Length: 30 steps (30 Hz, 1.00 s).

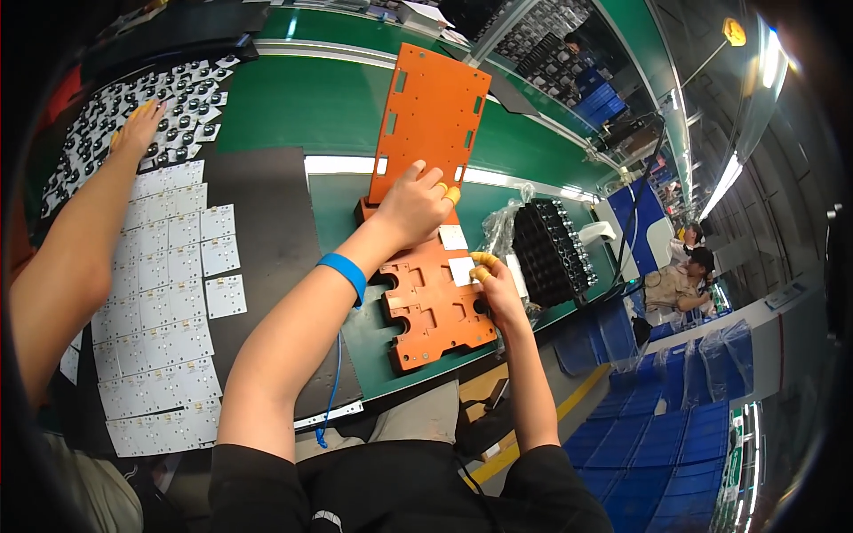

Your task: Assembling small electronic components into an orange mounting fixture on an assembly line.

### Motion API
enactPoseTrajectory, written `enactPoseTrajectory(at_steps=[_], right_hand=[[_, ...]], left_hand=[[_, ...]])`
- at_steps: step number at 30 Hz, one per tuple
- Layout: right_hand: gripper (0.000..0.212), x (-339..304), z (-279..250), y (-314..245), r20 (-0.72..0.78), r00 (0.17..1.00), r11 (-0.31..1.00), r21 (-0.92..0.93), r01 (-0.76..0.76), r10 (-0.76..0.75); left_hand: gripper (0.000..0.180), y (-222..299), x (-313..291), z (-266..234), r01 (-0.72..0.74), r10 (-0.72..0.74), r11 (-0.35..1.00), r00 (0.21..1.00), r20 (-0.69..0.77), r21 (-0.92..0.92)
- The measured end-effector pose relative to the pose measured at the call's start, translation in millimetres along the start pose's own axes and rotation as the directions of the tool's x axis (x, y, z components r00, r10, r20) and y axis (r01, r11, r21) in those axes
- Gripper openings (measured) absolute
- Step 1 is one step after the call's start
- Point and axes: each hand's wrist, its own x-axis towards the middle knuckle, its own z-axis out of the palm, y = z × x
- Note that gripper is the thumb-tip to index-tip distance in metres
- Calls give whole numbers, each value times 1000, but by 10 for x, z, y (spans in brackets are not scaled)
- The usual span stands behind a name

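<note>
In front of me lies an orange fixture block [426, 333] with cut-out recesses, its orange lid plate [433, 115] standing raised at the far side. My right hand [502, 293], with yellow finger cots, pinches a small white circuit board [462, 271] over the block's right part. My left hand [413, 209] reaches across the block near the lid's lower edge, its fingers bent, thumb hidden; whatever it may hold is out of sight. Just below it another white board [452, 237] rests on the block. A blue strap [345, 271] circles my left wrist.
White boards [160, 302] lie in rows on a black mat [275, 204] to the left. Beyond them are several boards with black round parts [182, 111], where another person's hand [140, 129] reaches in. A stack of black trays [555, 253] and clear plastic stand at the right.
</note>
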Motion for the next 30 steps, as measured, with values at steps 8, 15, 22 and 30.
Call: enactPoseTrajectory(at_steps=[8, 15, 22, 30], right_hand=[[26, -54, 6, 18, -30, 999, 998, -43, 42, -43], [32, -7, -27, 89, -10, 999, 998, -36, 48, -49], [33, 26, -54, 219, -17, 992, 991, -36, 127, -127], [26, -37, 9, 167, -99, 978, 982, 33, 186, -182]], left_hand=[[13, -618, 83, -428, 363, -279, 923, 862, -424, 130], [35, -1151, -93, -854, 927, -921, 333, 359, -152, 172], [34, -1099, -72, -840, 882, -886, 296, 110, 450, 367], [33, -1081, -62, -741, 853, -889, 321, 121, 443, 411]])
